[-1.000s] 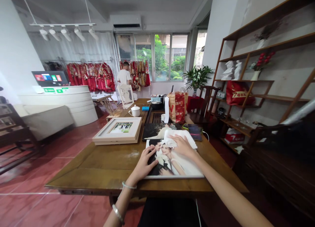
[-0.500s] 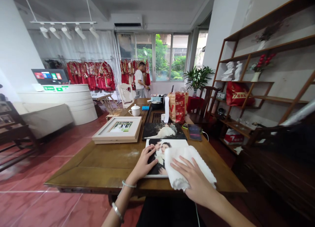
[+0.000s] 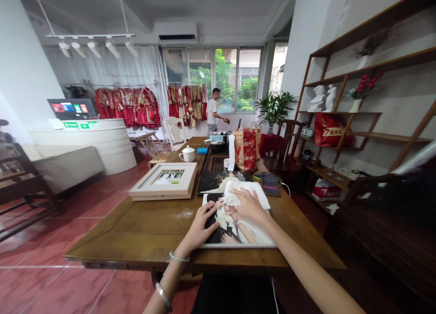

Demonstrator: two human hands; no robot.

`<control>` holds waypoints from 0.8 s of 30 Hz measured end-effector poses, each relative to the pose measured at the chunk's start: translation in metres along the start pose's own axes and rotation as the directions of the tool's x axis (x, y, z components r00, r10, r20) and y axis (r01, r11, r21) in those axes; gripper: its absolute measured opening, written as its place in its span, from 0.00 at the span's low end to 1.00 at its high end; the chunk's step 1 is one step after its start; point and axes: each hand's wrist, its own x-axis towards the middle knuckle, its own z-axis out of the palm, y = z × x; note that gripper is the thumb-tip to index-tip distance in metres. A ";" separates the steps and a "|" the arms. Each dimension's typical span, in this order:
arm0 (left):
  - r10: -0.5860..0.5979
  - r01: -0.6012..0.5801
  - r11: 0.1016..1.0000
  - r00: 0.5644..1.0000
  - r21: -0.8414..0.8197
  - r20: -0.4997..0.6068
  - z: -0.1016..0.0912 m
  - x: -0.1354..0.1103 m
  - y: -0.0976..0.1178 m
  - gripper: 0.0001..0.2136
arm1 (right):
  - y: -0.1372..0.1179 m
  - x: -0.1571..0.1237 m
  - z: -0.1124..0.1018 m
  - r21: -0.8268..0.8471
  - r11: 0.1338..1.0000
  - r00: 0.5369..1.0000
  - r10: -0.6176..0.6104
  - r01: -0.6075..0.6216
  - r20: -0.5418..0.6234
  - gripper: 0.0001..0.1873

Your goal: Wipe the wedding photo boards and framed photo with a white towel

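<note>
A glossy wedding photo panel [image 3: 221,232] lies flat on the wooden table in front of me. My left hand [image 3: 201,225] rests on its left edge with the fingers spread. Over the upper right of the panel, my right hand [image 3: 250,207] presses a white cloth [image 3: 260,192] down, its fingers stretched over the fabric. The cloth also covers part of a second, dark photo panel [image 3: 207,180] lying just behind. Part of the pictured couple is hidden under the cloth and my hand.
A pale framed picture [image 3: 141,191] lies at left on the table [image 3: 136,232]. Behind stand a white lidded mug [image 3: 188,154], a blue box [image 3: 202,150] and a red-and-tan paper bag [image 3: 247,148]. A phone [image 3: 270,184] with a cable lies right. A person [image 3: 211,110] stands near the window.
My right hand has slid the cloth away from me, toward the panel's far edge, uncovering its lower right. My left hand stays put. The person in the background has moved right.
</note>
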 end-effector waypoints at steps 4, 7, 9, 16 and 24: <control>-0.001 0.001 1.000 1.000 -0.005 -0.002 0.001 0.000 -0.001 0.22 | -0.006 -0.006 0.003 -0.008 1.000 1.000 -0.001 0.001 -0.009 0.30; 0.004 -0.004 1.000 1.000 -0.008 -0.014 0.002 0.000 -0.004 0.21 | -0.012 -0.034 0.006 -0.036 0.998 0.998 -0.056 0.056 0.016 0.34; 0.010 -0.010 1.000 1.000 -0.010 -0.022 0.003 0.000 -0.005 0.21 | -0.017 -0.060 0.007 -0.056 0.992 0.994 -0.107 0.109 0.035 0.40; 0.018 -0.018 1.000 0.999 0.003 -0.029 0.003 0.000 -0.004 0.21 | -0.030 -0.127 0.001 -0.013 0.975 0.968 -0.218 0.221 0.121 0.49; 0.009 -0.009 1.000 1.000 0.017 -0.006 0.002 0.000 -0.003 0.22 | -0.018 -0.087 -0.001 -0.008 0.993 0.990 -0.118 0.119 0.074 0.45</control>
